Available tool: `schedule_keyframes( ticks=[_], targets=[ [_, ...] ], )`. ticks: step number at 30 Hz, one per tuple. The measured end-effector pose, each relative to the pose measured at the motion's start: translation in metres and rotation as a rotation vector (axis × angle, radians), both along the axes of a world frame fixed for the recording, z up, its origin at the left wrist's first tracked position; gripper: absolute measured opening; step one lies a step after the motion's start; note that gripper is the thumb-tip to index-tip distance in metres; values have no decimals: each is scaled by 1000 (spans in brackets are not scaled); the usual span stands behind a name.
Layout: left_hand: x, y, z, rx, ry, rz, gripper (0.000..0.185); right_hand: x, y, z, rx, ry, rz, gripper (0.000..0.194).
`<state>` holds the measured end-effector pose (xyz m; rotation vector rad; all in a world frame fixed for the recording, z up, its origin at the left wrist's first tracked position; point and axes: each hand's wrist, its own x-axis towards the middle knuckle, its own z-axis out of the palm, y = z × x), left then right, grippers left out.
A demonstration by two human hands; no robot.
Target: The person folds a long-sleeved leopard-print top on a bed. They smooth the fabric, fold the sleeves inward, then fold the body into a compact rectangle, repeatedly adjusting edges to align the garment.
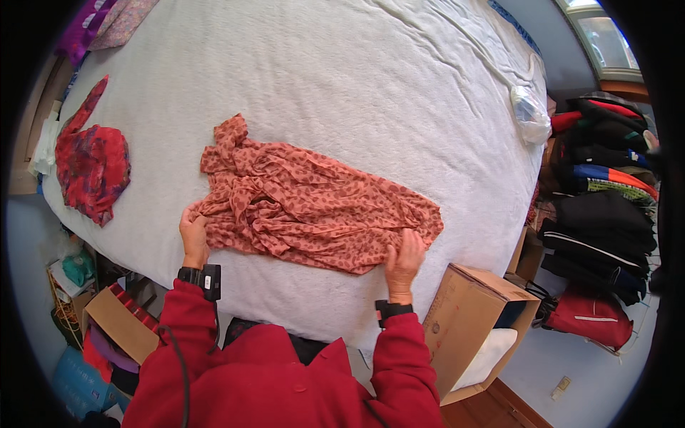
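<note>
A rumpled salmon-pink garment with darker red spots (321, 198) lies spread over the pale plush blanket (348, 91) on a bed. At the garment's near left edge, my left hand (194, 235) pinches the cloth between thumb and fingers. My right hand (404, 265) rests at its near right end, fingers slightly bent; whether they grip the fabric cannot be told. Folds bunch up in the garment's left half. Farther left on the blanket lies a crumpled red and purple patterned cloth (93, 171).
A cardboard box (463, 321) holding cloth stands at the bed's near right corner. Another open box (120, 323) is at lower left. A white plastic bag (530, 115) sits on the right edge, beside piled dark clothes (604, 219). A purple cloth (85, 27) is at upper left.
</note>
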<state>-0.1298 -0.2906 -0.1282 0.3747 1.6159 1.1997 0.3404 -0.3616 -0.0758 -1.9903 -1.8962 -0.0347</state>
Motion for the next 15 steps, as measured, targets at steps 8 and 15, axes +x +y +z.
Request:
schedule_keyframes(
  ticks=[8,15],
  targets=[
    [65,-8,40,447,1296,-461,57,41,-6,-4,-135,49,92,24],
    [159,-40,72,824,1051,-1160,33,92,-62,29,-252,29,59,10]
  ],
)
